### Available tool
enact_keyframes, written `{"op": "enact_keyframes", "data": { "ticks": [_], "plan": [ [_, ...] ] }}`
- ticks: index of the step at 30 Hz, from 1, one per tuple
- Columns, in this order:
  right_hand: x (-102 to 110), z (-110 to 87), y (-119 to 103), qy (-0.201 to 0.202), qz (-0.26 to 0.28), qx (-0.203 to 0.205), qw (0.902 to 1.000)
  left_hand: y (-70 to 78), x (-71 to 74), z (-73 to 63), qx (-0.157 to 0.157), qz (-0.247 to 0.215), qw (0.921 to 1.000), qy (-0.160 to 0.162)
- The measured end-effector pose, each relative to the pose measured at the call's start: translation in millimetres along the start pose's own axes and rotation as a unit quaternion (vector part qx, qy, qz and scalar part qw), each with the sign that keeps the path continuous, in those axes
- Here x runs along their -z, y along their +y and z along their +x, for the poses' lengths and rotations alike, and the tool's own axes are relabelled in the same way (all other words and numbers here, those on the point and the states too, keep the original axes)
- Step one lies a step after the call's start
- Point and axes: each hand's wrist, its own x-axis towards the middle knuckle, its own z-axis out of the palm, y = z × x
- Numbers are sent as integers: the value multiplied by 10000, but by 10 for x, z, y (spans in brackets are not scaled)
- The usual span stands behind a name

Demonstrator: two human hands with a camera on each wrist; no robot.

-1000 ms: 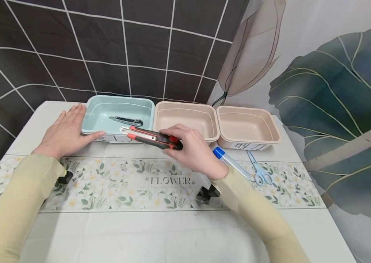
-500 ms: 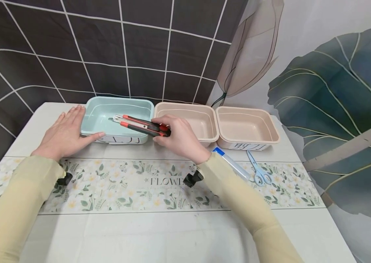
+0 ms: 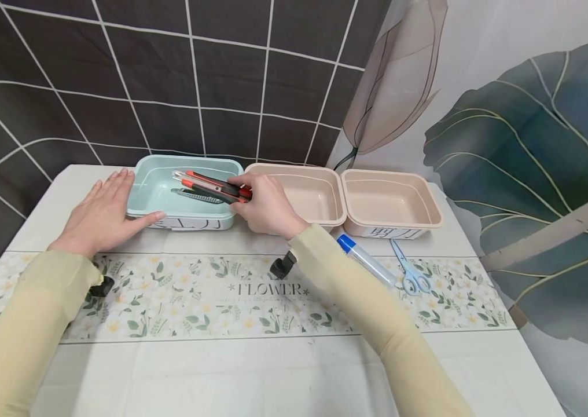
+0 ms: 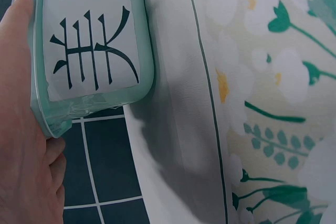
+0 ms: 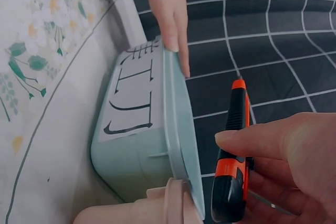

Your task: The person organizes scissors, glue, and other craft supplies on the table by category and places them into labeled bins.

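My left hand (image 3: 101, 214) lies at the left end of a light blue bin (image 3: 184, 157), with its fingers straight and its thumb along the front rim. My right hand (image 3: 268, 205) grips a black and red utility knife (image 3: 209, 187) by its rear part, between thumb and fingers. The knife is held over the blue bin, blade end to the left. Below it, a smaller grey snap-off knife (image 3: 192, 196) lies inside the bin, partly covered from view. In the right wrist view the held knife (image 5: 238, 111) appears above the rim level.
Two pink bins, one in the middle (image 3: 325, 222) and one on the right (image 3: 419, 222), stand in line beside the blue bin. A blue-capped clear tube (image 3: 369, 262) and light blue scissors (image 3: 411, 272) lie in front. A dark gridded backdrop (image 3: 143, 69) rises behind.
My right hand has moved left with the utility knife, from in front of the middle pink bin to over the blue bin. The left hand has stayed in place.
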Motion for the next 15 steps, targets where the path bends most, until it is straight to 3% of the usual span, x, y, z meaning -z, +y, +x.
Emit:
{"op": "enact_keyframes", "data": {
  "ticks": [15],
  "plan": [
    [-137, 403, -3, -49, -97, -112, 9999, -12, -10, 2, 18, 3, 10000, -7]
  ]
}}
